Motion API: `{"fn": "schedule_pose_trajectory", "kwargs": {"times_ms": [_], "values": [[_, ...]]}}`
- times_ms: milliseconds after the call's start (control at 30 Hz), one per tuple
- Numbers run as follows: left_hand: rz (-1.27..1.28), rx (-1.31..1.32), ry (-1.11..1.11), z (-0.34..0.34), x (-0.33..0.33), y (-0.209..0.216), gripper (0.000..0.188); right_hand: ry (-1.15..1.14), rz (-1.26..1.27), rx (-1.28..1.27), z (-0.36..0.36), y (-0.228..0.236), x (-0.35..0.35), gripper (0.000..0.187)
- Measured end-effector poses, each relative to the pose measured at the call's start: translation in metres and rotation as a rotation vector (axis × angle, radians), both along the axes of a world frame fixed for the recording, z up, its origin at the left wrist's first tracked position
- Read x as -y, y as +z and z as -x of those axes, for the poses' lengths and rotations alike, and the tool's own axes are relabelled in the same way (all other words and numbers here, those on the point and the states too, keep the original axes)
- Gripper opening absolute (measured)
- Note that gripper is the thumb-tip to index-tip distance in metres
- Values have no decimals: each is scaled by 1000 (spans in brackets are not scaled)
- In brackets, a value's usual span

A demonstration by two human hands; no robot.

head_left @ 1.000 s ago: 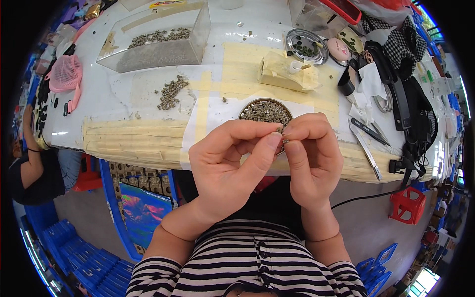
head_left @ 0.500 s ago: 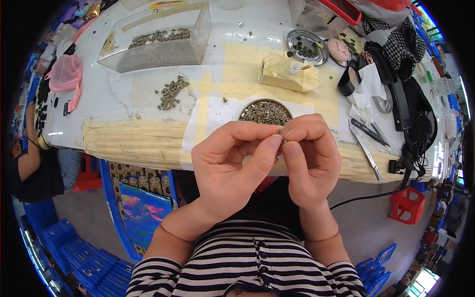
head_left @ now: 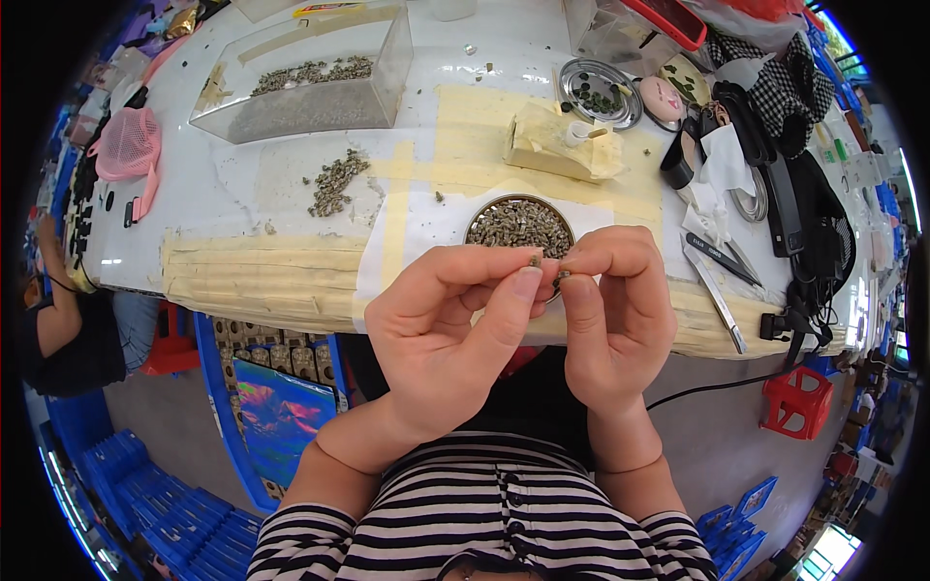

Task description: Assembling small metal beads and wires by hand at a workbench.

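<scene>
Close over the table's front edge, my left hand pinches a small greenish-grey metal part between thumb and forefinger. My right hand faces it with thumb and forefinger closed on a tiny dark part. The fingertips of both hands almost meet; the exact shape of either piece is too small to make out. Just beyond the fingers sits a round tin full of similar small metal parts, its near rim partly hidden by my hands.
A clear box holding more parts stands at the back left, with a loose pile before it. A taped block sits beyond the tin. Tweezers, a round metal dish and black straps lie right. Someone sits far left.
My hands have drawn slightly apart, the left shifting a little left and the right a little right. The small parts between the fingertips now show separately, and more of the tin is visible.
</scene>
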State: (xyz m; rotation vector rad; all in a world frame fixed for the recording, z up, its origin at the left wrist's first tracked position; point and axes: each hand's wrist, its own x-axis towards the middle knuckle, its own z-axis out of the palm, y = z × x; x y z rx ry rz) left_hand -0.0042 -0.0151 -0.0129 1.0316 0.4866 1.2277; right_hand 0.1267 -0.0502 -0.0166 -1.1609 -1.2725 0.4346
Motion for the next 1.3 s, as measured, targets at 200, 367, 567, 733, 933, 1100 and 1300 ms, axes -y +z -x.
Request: {"fn": "schedule_pose_trajectory", "kwargs": {"times_ms": [200, 367, 567, 733, 933, 1100, 1300], "values": [[20, -12, -5, 0, 2, 2, 19, 6, 6, -97, 4, 0, 0, 12], [34, -18, -11, 0, 3, 3, 18, -6, -7, -134, 6, -5, 2, 12], [29, -60, -4, -1, 2, 1, 18, 0, -2, -112, 5, -3, 1, 11], [-92, -223, 74, 0, 3, 1, 19, -27, -23, 30, -1, 2, -2, 12], [-167, -301, 131, -1, 2, 2, 19, -45, -41, 113, -3, 6, -3, 13], [-168, -305, 124, -2, 1, 2, 19, -42, -45, 115, -4, 7, -4, 13], [-179, -310, 122, -2, 0, 0, 20, -40, -62, 150, -6, 8, -5, 13]]}}
